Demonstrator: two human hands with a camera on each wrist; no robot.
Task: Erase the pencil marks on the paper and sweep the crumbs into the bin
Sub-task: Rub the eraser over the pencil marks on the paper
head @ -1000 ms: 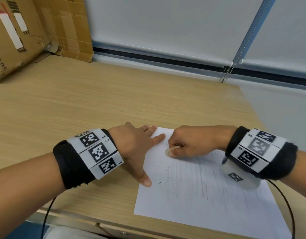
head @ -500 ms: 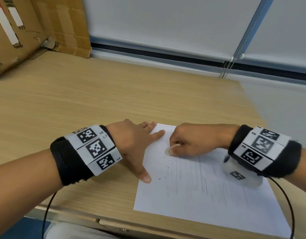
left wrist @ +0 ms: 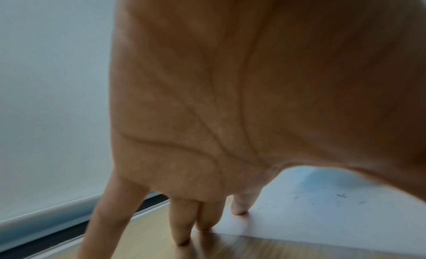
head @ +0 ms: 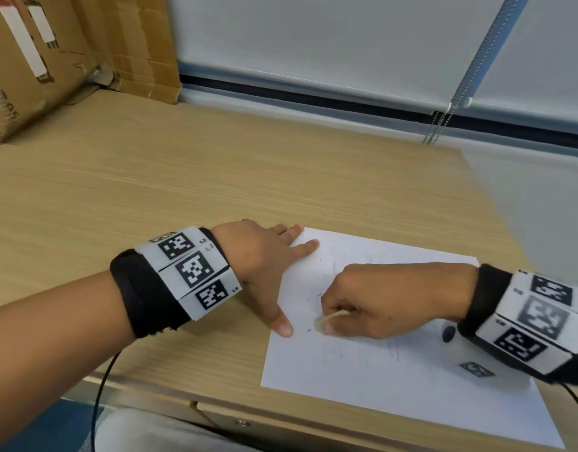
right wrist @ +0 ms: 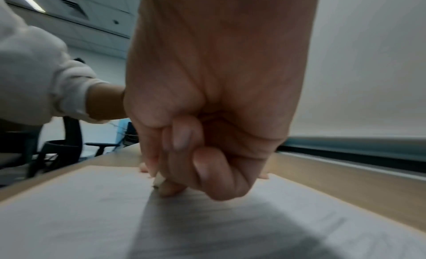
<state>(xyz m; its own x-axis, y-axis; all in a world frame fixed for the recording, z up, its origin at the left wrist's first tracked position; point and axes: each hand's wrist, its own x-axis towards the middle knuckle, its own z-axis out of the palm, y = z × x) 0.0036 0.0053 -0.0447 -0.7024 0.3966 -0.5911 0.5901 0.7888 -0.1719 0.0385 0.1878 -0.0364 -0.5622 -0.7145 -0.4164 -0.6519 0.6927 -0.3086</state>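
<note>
A white sheet of paper (head: 395, 380) with faint grey pencil strokes lies on the wooden desk near its front edge. My right hand (head: 362, 305) pinches a small white eraser (head: 323, 322) and presses it onto the sheet near its left side; the eraser's tip (right wrist: 159, 181) touches the paper (right wrist: 69, 208). My left hand (head: 264, 256) lies flat with spread fingers, holding down the sheet's left edge; its fingertips (left wrist: 239, 210) rest on the paper's corner (left wrist: 322, 217). Small dark eraser crumbs (head: 317, 295) are scattered between the hands. No bin is in view.
The wooden desk (head: 150, 190) stretches away to the left and back. Cardboard boxes (head: 53, 60) stand at the back left. A window blind with a bead chain (head: 434, 128) runs along the far edge. Office chairs (right wrist: 64, 144) show past the desk.
My right hand has slid the eraser down the sheet toward me, from near the top edge to beside my left thumb. The left hand has stayed put on the paper's edge.
</note>
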